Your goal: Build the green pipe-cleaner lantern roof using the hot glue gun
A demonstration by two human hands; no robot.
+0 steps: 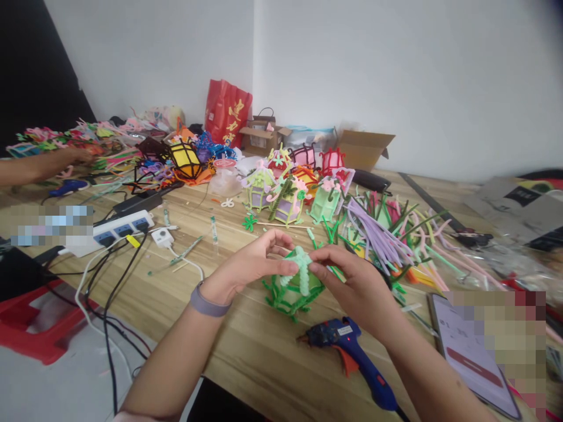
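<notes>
Green lantern (290, 300) sits just below two pinching hands

The left hand (264, 264) has its thumb against a pale mint fuzzy strip (303, 275) at the lantern's top, its fingers curled over close by, so that the grip is narrow. The right hand (345, 278) pinches the strip's other side between thumb and forefinger. The lantern's body lies under and between the fingertips, nearer to the person than the strip's top, low over the wooden table (246, 357); whether its base touches the wood I cannot tell.

A grey band (210, 302) circles the left wrist. Near the lantern, on the person's side, a blue glue gun (347, 346) lies with its nozzle to the left. Beyond the hands are a green flower piece (250, 221), a thin stick (284, 225) and a cluster of finished-looking lanterns (288, 208). Purple stems (378, 234) lie to the right, with a phone (470, 357) nearer. Leftward stands a power strip (121, 228); farther off, a co-worker's arm (44, 165) reaches among colourful stems (116, 161).
</notes>
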